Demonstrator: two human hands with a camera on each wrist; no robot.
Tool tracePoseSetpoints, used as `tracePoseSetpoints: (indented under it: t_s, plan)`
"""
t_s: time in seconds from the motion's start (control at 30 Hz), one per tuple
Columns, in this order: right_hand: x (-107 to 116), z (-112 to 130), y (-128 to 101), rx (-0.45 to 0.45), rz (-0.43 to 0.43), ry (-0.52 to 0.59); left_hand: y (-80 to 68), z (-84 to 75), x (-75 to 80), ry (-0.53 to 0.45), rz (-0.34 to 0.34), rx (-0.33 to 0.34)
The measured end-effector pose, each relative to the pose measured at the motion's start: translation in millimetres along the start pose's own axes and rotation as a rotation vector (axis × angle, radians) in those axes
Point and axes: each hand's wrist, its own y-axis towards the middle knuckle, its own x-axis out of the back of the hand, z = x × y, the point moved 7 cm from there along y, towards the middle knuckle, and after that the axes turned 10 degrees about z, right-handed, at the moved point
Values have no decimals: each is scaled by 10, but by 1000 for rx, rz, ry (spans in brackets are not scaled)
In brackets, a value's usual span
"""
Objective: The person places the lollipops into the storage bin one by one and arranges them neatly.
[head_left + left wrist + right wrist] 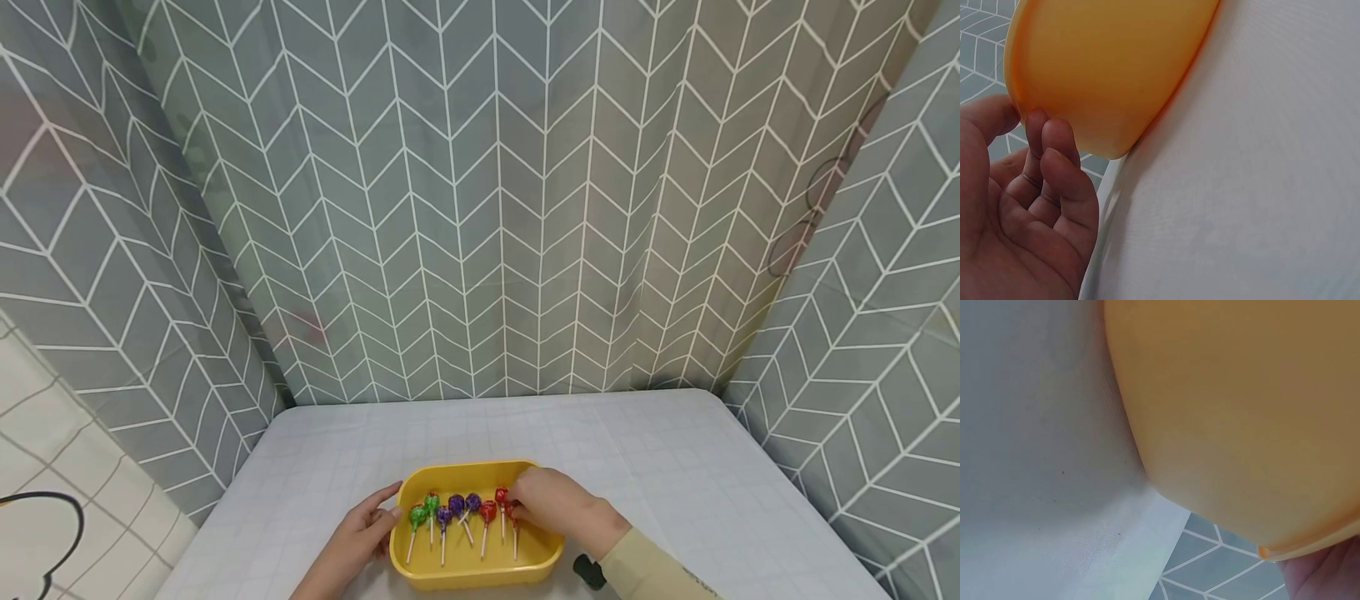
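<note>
Your right hand [558,504] reaches into the yellow tray [480,573], fingers curled down over the red lollipops [501,497]; whether they pinch one, you cannot tell. Your left hand [367,529] rests against the tray's left wall, fingers loosely bent, thumb on the rim. Lollipops lie side by side just left of your right fingers: two green [417,517], three purple [457,504], at least three red (one partly hidden). Judge them light, heads hard, wrappers slick, sticks thin; best taken by the stick. Tray sits on the white table [675,467].
</note>
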Motion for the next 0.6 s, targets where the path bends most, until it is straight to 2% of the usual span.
tracePoseSetpoints:
  t_s: [0.6]
  plan:
    - [21, -29, -9, -27, -1, 45, -4, -6, -8, 1, 1, -8]
